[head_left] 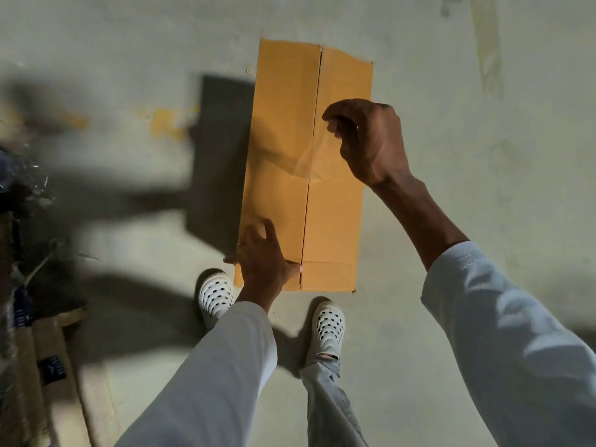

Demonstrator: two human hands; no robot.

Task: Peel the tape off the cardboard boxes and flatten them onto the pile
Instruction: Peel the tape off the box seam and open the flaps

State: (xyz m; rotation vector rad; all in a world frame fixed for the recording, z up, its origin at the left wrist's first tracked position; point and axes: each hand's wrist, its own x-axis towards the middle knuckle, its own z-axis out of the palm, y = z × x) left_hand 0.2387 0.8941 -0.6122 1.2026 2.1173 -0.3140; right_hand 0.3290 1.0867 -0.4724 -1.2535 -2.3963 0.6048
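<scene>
- Clutter at the left edge (19, 195): one dark, blurred heap, contents not identifiable; below it, brown cardboard sheets (42, 366) lay flat on the floor, count unclear.
- Concrete floor (451, 156): one, grey, with one yellow stain (164, 122) left of the box.
- White perforated clogs: two, one (216, 293) just beside the box's near left corner, one (329, 327) just below its near edge.
- Left hand (261, 256): one, in a pale sleeve, fingers spread and bent, pressing on the near left part of the box top, thumb near the centre seam.
- Cardboard box (283, 101): one, tan, long and narrow, standing on the floor straight ahead of the feet, two top flaps meeting along one centre seam.
- Clear tape (306, 156): one strip, lifted off the seam at mid-length, rising up to the right hand.
- Right hand (367, 140): one, raised above the box's right flap, fingers curled with the tips pinching the free end of the tape.
</scene>
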